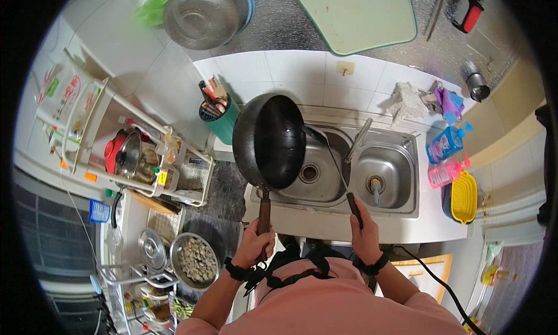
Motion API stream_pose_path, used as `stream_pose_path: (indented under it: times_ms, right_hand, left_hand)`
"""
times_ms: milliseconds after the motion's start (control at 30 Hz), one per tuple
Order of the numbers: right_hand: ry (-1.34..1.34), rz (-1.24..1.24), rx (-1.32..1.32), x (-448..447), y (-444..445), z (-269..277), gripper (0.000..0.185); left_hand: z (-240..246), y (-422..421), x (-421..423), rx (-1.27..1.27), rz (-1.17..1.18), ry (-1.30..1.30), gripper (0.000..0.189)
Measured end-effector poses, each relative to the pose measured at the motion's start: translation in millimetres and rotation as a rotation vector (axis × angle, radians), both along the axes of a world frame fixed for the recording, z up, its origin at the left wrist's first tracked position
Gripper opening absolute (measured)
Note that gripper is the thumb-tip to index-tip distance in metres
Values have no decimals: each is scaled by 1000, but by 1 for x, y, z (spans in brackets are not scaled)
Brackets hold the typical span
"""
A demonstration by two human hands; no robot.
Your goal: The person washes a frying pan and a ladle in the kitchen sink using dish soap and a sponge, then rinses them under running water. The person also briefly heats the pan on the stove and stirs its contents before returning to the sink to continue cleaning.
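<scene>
My left hand (256, 243) grips the brown handle of a black wok (279, 139). The wok is tipped on its side above the left part of a double-bowl steel sink (405, 204), its dark hollow turned to the right. In my right hand (367, 234) is the black handle of a metal spatula (338, 165), whose blade end meets the wok's right rim; I cannot tell whether they touch. Under the spatula lies the larger sink bowl with its round drain (309, 173). A steel faucet (359, 139) stands between the two bowls.
Left of the wok stands a green utensil holder (224, 123) with several handles. Blue (444, 144) and pink (447, 173) soap bottles and a yellow basket (464, 197) line the right counter. At lower left, a steel bowl (213, 276) holds clam-like pieces beside a white rack (152, 189).
</scene>
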State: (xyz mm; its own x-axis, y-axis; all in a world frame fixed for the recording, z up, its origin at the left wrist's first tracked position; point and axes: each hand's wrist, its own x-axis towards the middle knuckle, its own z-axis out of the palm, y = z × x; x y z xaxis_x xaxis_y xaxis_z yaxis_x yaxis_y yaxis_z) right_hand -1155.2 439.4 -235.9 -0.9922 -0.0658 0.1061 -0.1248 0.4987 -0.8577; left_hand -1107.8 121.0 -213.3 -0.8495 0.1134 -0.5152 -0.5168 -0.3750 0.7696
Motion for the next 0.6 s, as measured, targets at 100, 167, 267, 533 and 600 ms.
stream_pose_path:
  times_ms: [100, 167, 267, 533, 600]
  right_hand:
    - [-325, 31, -456, -5, 2, 21, 47]
    - [-604, 53, -804, -11, 3, 37, 47]
    - [-647, 168, -852, -14, -1, 59, 47]
    - [-599, 474, -613, 10, -24, 108, 53]
    - [-629, 547, -543, 23, -33, 118, 54]
  left_hand:
    - [8, 10, 14, 311, 99, 0, 19]
    - [13, 13, 29, 434, 108, -12, 22]
    - [25, 16, 66, 576, 159, -78, 31]
    - [63, 13, 189, 649, 203, -40, 42]
    - [75, 15, 232, 683, 276, -33, 42]
